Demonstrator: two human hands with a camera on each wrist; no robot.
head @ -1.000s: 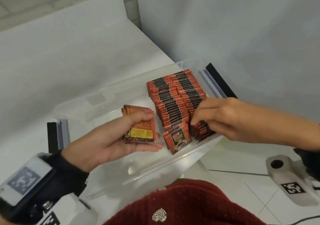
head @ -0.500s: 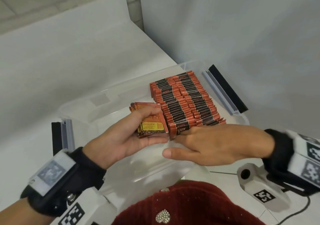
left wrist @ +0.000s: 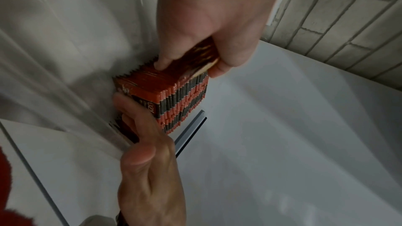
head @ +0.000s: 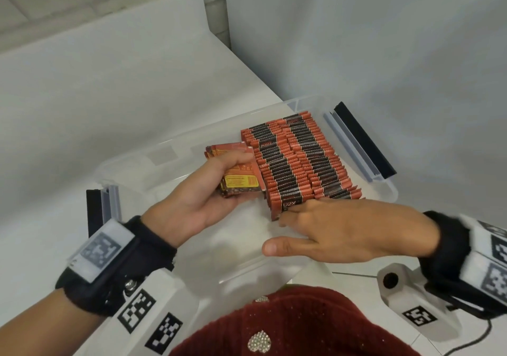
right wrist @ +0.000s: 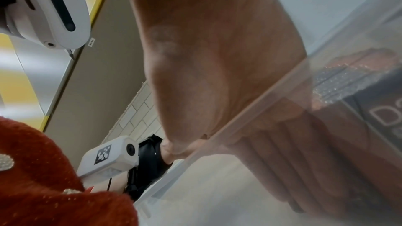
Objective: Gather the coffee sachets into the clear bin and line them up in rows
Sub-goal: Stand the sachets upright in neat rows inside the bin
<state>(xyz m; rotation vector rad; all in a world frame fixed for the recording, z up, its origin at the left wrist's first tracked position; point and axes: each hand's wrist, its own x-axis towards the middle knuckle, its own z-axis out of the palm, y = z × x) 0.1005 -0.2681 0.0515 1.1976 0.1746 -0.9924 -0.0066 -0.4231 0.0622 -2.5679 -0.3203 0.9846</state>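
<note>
A clear bin (head: 391,191) sits on the white table. Two rows of red-and-black coffee sachets (head: 299,163) stand on edge in its right part. My left hand (head: 219,188) grips a small stack of sachets (head: 241,174) just left of the rows, thumb on top. In the left wrist view that held stack (left wrist: 202,57) touches the rows (left wrist: 180,99). My right hand (head: 323,226) lies flat with straight fingers against the near end of the rows, the thumb stretched out over the bin's front rim. Through the bin wall, the right wrist view shows the front sachet (right wrist: 383,109).
Black-and-grey lid clips stand at the bin's right end (head: 359,144) and left end (head: 101,210). The bin's left half holds no sachets. A white wall rises behind and to the right. My red jumper (head: 296,325) is at the near edge.
My right hand left the far row's end and laid itself flat across the near end of both rows, which now stand straighter. The left hand brought its stack closer to the rows.
</note>
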